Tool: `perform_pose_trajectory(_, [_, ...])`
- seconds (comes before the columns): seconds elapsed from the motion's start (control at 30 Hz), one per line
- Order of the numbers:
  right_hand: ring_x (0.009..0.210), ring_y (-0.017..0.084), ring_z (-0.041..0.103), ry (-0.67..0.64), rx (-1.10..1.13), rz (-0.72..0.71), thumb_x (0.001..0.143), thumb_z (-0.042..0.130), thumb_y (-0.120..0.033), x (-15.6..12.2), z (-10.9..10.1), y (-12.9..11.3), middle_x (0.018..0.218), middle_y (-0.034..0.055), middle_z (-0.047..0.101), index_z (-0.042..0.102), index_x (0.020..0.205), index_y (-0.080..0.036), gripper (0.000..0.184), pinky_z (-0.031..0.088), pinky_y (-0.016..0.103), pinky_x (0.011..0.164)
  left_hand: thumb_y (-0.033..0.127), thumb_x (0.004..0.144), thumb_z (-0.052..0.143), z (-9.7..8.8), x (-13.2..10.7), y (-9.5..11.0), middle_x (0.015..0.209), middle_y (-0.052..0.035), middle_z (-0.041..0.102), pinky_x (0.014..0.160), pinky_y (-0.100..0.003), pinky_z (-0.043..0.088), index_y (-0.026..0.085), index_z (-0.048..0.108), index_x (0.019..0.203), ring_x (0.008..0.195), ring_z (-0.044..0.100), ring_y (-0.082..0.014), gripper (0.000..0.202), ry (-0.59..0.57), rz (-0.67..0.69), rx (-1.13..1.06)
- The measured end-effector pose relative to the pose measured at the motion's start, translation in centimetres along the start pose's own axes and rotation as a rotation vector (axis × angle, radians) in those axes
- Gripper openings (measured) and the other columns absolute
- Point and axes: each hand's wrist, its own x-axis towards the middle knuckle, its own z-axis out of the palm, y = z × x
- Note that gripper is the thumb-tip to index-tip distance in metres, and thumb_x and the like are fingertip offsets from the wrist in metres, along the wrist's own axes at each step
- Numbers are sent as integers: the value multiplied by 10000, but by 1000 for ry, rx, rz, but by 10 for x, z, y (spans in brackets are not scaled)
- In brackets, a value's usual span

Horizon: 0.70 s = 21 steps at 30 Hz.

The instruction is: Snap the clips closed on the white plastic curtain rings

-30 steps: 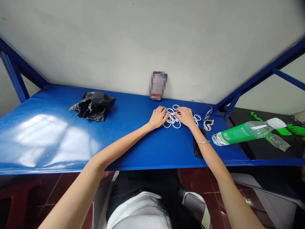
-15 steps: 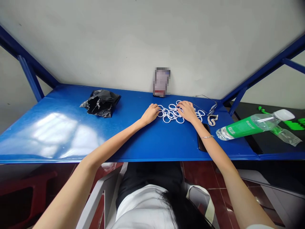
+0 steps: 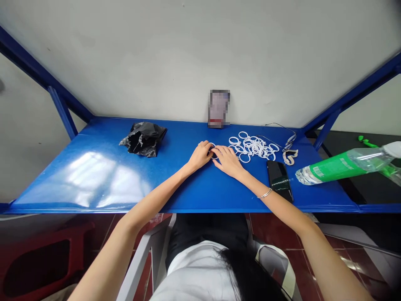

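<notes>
My left hand rests on the blue table with its fingers closed on the edge of a white ring. From the other side, my right hand has its bent fingertips on the same ring, so both hands nearly meet around it. Much of that ring is hidden by the fingers. Right beside my right hand lies a loose pile of white rings, some overlapping and some spread at the edges.
A crumpled black plastic bag lies at left. A blurred-out upright device leans on the wall. At right are a black phone, eyeglasses, a white-and-cream object and a green-labelled bottle.
My right hand has moved left, off the ring pile, to meet my left hand at one ring. The pile and the phone are now more exposed. The view has shifted slightly.
</notes>
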Motion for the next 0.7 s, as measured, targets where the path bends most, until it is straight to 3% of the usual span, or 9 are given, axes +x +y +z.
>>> perform_pose_trajectory(0.2, [1100, 305, 530, 31, -163, 207, 939, 386, -205, -9, -2, 34, 1166, 145, 633, 633, 1067, -147, 283, 343, 479, 1004, 190, 934, 465, -7, -9, -18, 957, -89, 597, 815, -331, 446, 156, 621, 935, 886, 557, -211, 160, -10, 132, 47])
perform_pose_trajectory(0.37, [1122, 347, 513, 44, -182, 358, 878, 422, -147, -14, -9, 48, 1168, 182, 623, 630, 1066, -116, 282, 335, 534, 1006, 230, 944, 476, -11, -19, -31, 964, -87, 575, 781, -333, 457, 163, 591, 890, 879, 537, -211, 144, 9, 132, 79])
perform_pose_trajectory(0.57, [1216, 299, 493, 83, 181, 229, 906, 503, -269, -15, -22, 31, 1241, 109, 603, 564, 1178, -199, 287, 378, 486, 1046, 238, 978, 390, -15, -33, -10, 1271, -131, 492, 837, -362, 502, 172, 530, 973, 975, 584, -192, 155, 101, 112, -48])
perform_pose_trajectory(0.7, [1068, 230, 602, 98, 452, 91, 951, 488, -302, -17, -33, 15, 1141, 82, 646, 547, 1172, -213, 246, 485, 390, 935, 251, 993, 373, -17, -45, 12, 1390, -159, 449, 888, -359, 527, 171, 503, 966, 1143, 584, -215, 155, 78, 192, -133])
